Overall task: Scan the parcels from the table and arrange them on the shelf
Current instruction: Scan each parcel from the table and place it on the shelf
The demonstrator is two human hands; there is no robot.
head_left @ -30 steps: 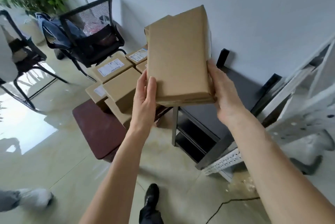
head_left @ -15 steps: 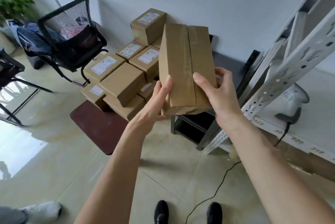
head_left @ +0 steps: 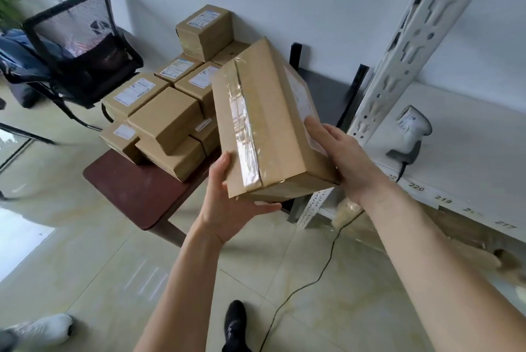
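Observation:
I hold a long brown cardboard parcel (head_left: 264, 121) in the air in front of me, taped seam facing up, a white label on its right side. My left hand (head_left: 227, 195) cups its near left corner from below, thumb under the end. My right hand (head_left: 338, 152) grips the near right side over the label. Behind it, several labelled brown parcels (head_left: 162, 112) are stacked on a dark red table (head_left: 136, 189). A white barcode scanner (head_left: 411, 132) stands on the white shelf (head_left: 469, 152) at the right.
A white perforated shelf post (head_left: 398, 61) rises at the right. A black low stand (head_left: 333, 89) sits between table and shelf. A black mesh chair (head_left: 76, 49) is at the left. The scanner's cable (head_left: 307, 283) trails over the floor. Another person's white shoe (head_left: 42, 331) shows at bottom left.
The parcel has been turned and tilted, bringing its labelled side toward the right, and my left hand slid under its near end. My view shifted right, showing more of the shelf and scanner.

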